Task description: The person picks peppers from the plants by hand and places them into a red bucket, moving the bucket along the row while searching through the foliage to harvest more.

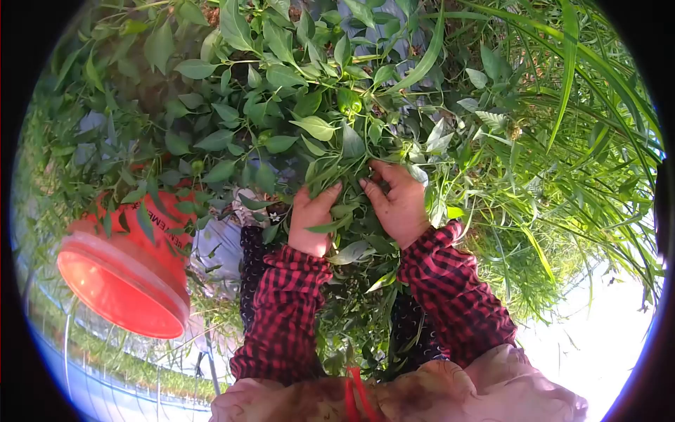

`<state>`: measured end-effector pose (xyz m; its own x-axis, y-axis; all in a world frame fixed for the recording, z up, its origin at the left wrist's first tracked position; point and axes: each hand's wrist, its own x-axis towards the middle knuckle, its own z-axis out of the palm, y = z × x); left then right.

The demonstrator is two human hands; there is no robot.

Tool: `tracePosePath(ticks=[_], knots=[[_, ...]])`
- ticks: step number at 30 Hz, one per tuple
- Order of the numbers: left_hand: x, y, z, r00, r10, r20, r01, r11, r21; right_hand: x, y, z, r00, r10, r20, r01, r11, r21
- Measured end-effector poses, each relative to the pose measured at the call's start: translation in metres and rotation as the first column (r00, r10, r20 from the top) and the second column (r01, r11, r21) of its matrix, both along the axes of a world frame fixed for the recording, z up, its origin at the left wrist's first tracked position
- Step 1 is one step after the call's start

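Both my hands reach into a leafy pepper plant (pixel 351 144) in the middle of the head view. My left hand (pixel 311 224) has its thumb and fingers closed around leafy stems, with the fingertips partly behind leaves. Just to its right, my right hand (pixel 399 204) is bent inward, thumb and index finger close together at the foliage. Leaves cover what lies between its fingers. A small green pepper (pixel 349 101) hangs above the hands, apart from them. Another small round green fruit (pixel 264 137) shows among leaves to the left.
An orange-red bucket (pixel 126 271) with dark lettering sits at the left, its open rim facing the bottom of the view and leaves overlapping it. Long grass (pixel 562 141) crowds the right side. Grey plastic sheeting (pixel 219 246) shows between the bucket and my leg.
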<state>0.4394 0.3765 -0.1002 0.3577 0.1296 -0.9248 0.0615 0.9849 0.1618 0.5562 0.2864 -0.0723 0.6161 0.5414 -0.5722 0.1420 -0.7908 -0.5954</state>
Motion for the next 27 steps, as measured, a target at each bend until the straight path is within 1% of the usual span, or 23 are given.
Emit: tracePosePath(ticks=[2, 3, 4, 5, 7, 8, 9, 10, 11, 12, 13, 15, 16, 17, 18, 19, 21, 22, 23, 24, 25, 26, 27], knots=[[-0.003, 0.001, -0.002, 0.997, -0.024, 0.078, 0.028, 0.999, -0.044, -0.008, -0.006, -0.012, 1.000, -0.006, 0.004, 0.006, 0.999, 0.043], [-0.003, 0.002, -0.003, 0.997, -0.026, 0.077, 0.030, 0.999, -0.042, -0.014, -0.014, -0.022, 1.000, -0.011, 0.006, 0.011, 0.997, 0.080], [-0.004, 0.001, -0.002, 0.998, -0.011, 0.065, 0.014, 0.999, -0.049, -0.017, -0.012, -0.031, 0.976, -0.136, -0.172, 0.154, 0.983, 0.099], [-0.004, 0.001, -0.002, 0.998, 0.003, 0.055, 0.000, 0.998, -0.058, -0.016, -0.016, -0.034, 0.975, -0.140, -0.172, 0.159, 0.982, 0.098], [-0.002, 0.002, 0.002, 0.997, -0.027, 0.071, 0.033, 0.996, -0.087, -0.005, -0.017, -0.031, 0.816, -0.317, -0.483, 0.350, 0.936, -0.023], [0.000, 0.003, 0.004, 0.995, -0.054, 0.083, 0.063, 0.991, -0.116, -0.001, -0.015, -0.029, 0.758, -0.375, -0.533, 0.431, 0.902, -0.022], [0.003, 0.004, 0.005, 0.994, -0.053, 0.091, 0.064, 0.991, -0.117, 0.002, -0.014, -0.027, 0.763, -0.376, -0.526, 0.431, 0.902, -0.019], [0.005, 0.004, 0.005, 0.989, -0.039, 0.141, 0.057, 0.991, -0.125, 0.006, -0.013, -0.025, 0.600, -0.534, -0.596, 0.587, 0.800, -0.125], [0.006, 0.004, 0.005, 0.982, -0.025, 0.189, 0.051, 0.990, -0.132, 0.007, -0.012, -0.024, 0.401, -0.659, -0.637, 0.706, 0.665, -0.244], [0.004, 0.002, 0.003, 0.983, -0.024, 0.181, 0.040, 0.996, -0.084, 0.005, -0.009, -0.025, 0.403, -0.659, -0.634, 0.709, 0.664, -0.239], [0.007, 0.003, 0.006, 0.982, -0.025, 0.187, 0.041, 0.996, -0.082, 0.000, -0.005, -0.027, 0.441, -0.647, -0.622, 0.721, 0.668, -0.184], [0.015, 0.011, 0.014, 0.984, 0.072, 0.166, -0.041, 0.983, -0.180, -0.001, -0.005, -0.027, 0.484, -0.630, -0.607, 0.728, 0.675, -0.120], [0.015, 0.011, 0.014, 0.993, 0.013, 0.116, -0.001, 0.995, -0.103, 0.000, -0.008, -0.027, 0.406, -0.577, -0.709, 0.730, 0.671, -0.129], [0.012, 0.006, 0.009, 0.992, 0.018, 0.124, -0.006, 0.995, -0.096, 0.001, -0.010, -0.027, 0.320, -0.513, -0.796, 0.729, 0.670, -0.139], [0.007, -0.003, -0.001, 0.994, -0.037, 0.104, 0.040, 0.999, -0.032, 0.000, -0.012, -0.029, 0.280, -0.497, -0.822, 0.704, 0.688, -0.176], [0.008, -0.005, -0.003, 0.993, -0.088, 0.077, 0.086, 0.996, 0.028, 0.003, -0.012, -0.028, 0.287, -0.491, -0.823, 0.699, 0.694, -0.170], [0.007, -0.009, -0.002, 0.992, -0.066, 0.110, 0.060, 0.997, 0.052, 0.009, -0.012, -0.023, 0.239, -0.533, -0.812, 0.709, 0.667, -0.230], [0.009, -0.009, 0.000, 0.989, -0.050, 0.139, 0.040, 0.996, 0.074, 0.011, -0.009, -0.020, 0.165, -0.537, -0.827, 0.739, 0.623, -0.257], [0.010, -0.010, 0.002, 0.985, -0.035, 0.166, 0.020, 0.995, 0.093, 0.008, -0.010, -0.021, 0.167, -0.533, -0.829, 0.733, 0.629, -0.257], [0.009, -0.017, -0.006, 0.993, -0.025, 0.115, 0.009, 0.990, 0.140, 0.002, -0.012, -0.024, 0.336, -0.560, -0.758, 0.723, 0.669, -0.174], [0.005, -0.022, -0.015, 0.993, -0.020, 0.114, 0.004, 0.990, 0.141, -0.003, -0.013, -0.025, 0.491, -0.570, -0.659, 0.697, 0.710, -0.095], [0.002, -0.026, -0.022, 0.989, -0.129, 0.069, 0.104, 0.952, 0.286, -0.009, -0.011, -0.019, 0.625, -0.527, -0.576, 0.663, 0.747, 0.036], [-0.003, -0.028, -0.028, 0.974, -0.228, 0.007, 0.204, 0.884, 0.420, -0.010, -0.012, -0.013, 0.626, -0.522, -0.579, 0.659, 0.751, 0.035]])
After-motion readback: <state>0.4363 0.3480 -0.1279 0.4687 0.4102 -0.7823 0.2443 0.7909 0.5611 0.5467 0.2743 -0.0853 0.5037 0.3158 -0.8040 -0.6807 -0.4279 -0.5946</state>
